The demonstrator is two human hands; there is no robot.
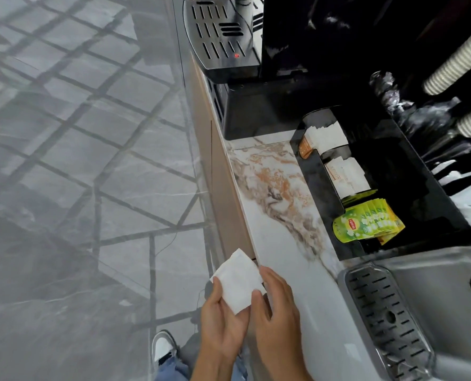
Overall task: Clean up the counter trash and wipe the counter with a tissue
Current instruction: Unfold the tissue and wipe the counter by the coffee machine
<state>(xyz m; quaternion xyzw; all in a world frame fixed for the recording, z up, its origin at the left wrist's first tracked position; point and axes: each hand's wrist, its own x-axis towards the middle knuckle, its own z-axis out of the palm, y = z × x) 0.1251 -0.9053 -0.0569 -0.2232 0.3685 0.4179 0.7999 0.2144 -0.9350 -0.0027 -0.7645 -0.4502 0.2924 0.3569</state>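
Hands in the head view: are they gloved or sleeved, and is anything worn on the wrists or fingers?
Both the left hand and the right hand are bare, with no gloves. No sleeve reaches the visible forearms, and no watch, band or ring shows on either. Lower down, blue jeans and a white and grey sneaker are in view.

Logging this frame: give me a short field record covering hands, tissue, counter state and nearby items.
left hand: holds the white folded tissue from below
right hand: thumb pinches the tissue's near edge
tissue position: held at the counter's front edge, not yet pressed on it
counter: marbled white and orange stone counter, no loose trash visible
organiser: black compartment tray with white sachets and green Lipton tea bags
machines: grey drip tray near, black one far
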